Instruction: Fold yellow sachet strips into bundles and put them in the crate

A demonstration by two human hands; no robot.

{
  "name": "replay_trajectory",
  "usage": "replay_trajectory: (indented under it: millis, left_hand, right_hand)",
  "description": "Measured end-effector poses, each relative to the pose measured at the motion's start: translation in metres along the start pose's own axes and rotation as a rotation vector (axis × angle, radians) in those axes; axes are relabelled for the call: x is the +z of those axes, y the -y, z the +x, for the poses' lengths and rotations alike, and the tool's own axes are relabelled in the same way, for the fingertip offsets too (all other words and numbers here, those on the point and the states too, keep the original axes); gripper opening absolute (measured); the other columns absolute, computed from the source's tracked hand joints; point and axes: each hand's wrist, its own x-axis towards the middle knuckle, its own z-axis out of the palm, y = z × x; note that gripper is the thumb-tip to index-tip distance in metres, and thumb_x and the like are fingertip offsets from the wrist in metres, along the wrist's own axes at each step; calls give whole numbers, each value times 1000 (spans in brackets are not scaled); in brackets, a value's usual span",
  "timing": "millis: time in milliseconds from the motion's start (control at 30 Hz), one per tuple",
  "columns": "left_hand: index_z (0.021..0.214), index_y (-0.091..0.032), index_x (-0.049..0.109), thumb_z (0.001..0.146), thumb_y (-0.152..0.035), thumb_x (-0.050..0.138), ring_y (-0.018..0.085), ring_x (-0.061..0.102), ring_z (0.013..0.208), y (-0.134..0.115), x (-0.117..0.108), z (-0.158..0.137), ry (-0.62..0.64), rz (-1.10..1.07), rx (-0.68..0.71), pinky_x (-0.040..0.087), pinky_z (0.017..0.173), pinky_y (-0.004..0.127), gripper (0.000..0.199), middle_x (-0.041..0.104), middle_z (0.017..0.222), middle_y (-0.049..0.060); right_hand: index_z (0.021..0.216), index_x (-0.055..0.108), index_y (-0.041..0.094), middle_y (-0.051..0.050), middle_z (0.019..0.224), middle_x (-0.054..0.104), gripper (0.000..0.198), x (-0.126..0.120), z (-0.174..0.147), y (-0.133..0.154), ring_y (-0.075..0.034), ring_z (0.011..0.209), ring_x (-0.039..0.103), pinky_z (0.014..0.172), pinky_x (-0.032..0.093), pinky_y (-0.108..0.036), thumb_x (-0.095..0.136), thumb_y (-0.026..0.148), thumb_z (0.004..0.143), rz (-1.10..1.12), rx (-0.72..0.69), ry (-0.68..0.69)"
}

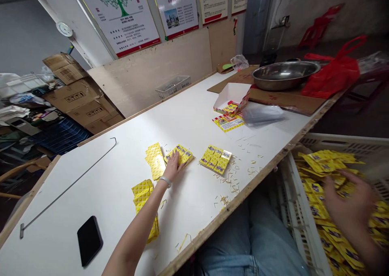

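Wearing blue jeans [255, 237], closest to the camera, just under the near edge of the white table [188, 114]. Resting the left hand [174, 162] flat on a stack of yellow printed packets [186, 153], with fingers extended and unclenched, laid on top rather than wrapped around. Bearing a pale bangle [166, 181] at that wrist. Holding the right hand [349, 199] low over a plastic crate [304, 219] of loose yellow packets [322, 207], with thumb and fingers bent and parted; cannot tell, through the blur, whether grasping one.

See a diamond-patterned yellow pile [155, 162] just left of the left hand, and a second patterned pile [142, 193] nearer the body, partly hidden by the left forearm. Find a square block of packets [214, 159] right of the left hand, apart from it, with thin bent scraps [232, 183] scattered alongside. Note, well beyond the left hand, an open carton [232, 94] with packets inside, a yellow printed leaflet [228, 123], clear plastic sleeves [264, 115], and a steel basin [285, 75] beside a red plastic bag [334, 75]. See a black smartphone [89, 240] left of the left forearm, near a long hooked metal rod [69, 186].
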Motion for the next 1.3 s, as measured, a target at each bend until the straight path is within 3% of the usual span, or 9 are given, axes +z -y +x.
replay_trajectory:
  millis: [200,300,433,633,767,933,1067,1200,1300]
  left_hand:
    - [124,-23,50,92,-36,37,22,32,134,21,-69,-76,-383,-156,-49,30,110,44,37,42,140,9]
    - [113,-22,59,91,-36,40,21,52,116,51,-87,-142,-374,-178,-127,41,101,43,32,59,120,9]
    - [112,-26,62,86,-42,47,25,49,112,87,-72,-201,-332,-24,-263,40,97,49,35,57,119,9]
    - [90,-26,72,77,-56,52,26,50,97,110,-42,-198,-390,21,-370,34,97,52,39,56,111,9]
    - [79,-23,72,77,-58,51,29,49,102,110,-51,-189,-423,-81,-389,29,98,53,41,60,102,9]
    - [73,-21,65,77,-47,59,23,53,94,74,-94,-172,-631,-191,-350,37,92,43,27,61,88,4]
    - [74,-20,64,79,-37,60,18,53,83,6,-106,-131,-655,-386,-246,43,77,32,18,57,83,3]
    - [72,-20,63,82,-35,59,17,53,79,-53,-62,-93,-561,-468,-174,43,75,32,18,56,78,3]
    - [78,-21,65,83,-35,57,18,54,84,-71,-11,-82,-442,-481,-128,44,79,35,17,58,84,4]
  right_hand:
    - [117,55,19,-13,115,61,35,79,-11,69,-27,123,45,106,33,-47,46,38,88,216,-377,393]
    - [115,55,19,-10,117,61,32,112,-25,105,-27,127,40,107,30,-52,44,34,89,322,-463,473]
    - [117,55,19,-10,120,58,32,133,-51,130,-27,129,38,107,30,-53,44,31,89,387,-480,539]
    - [131,44,17,-11,126,55,44,138,-63,129,-27,133,32,108,28,-54,41,33,90,300,-455,636]
    - [128,47,17,-11,123,57,42,139,-58,119,-27,132,33,108,29,-53,41,33,90,266,-417,640]
    - [115,56,18,-10,116,60,33,125,-60,125,-28,126,40,107,31,-52,45,35,89,373,-304,641]
    - [104,58,21,-10,103,64,32,106,-70,167,-23,101,59,88,49,-41,49,46,86,622,97,777]
    - [104,55,19,-5,81,66,47,91,-91,204,-16,68,63,57,50,-28,40,59,86,884,403,1356]
    - [82,58,18,-2,65,61,43,89,-102,200,-15,59,57,53,42,-25,45,58,84,620,197,1414]
